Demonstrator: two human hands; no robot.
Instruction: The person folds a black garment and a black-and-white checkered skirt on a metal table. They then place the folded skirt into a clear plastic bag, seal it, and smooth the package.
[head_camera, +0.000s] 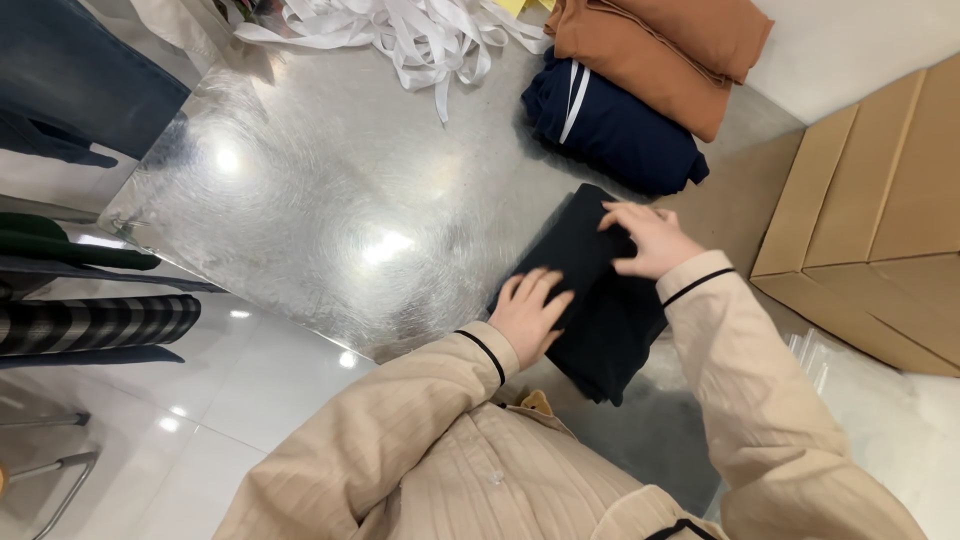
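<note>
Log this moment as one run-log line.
left hand: flat on folded black garment | right hand: pressing its top edge | surface: metal table

One head-worn camera looks steeply down, close over the metal table (300, 200) and the wearer's arms

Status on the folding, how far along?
Done: a rust folded garment and a navy folded garment lie stacked at the table's far edge. In hand: left hand and right hand press a black garment, already folded. Left: no unfolded garments visible.
</note>
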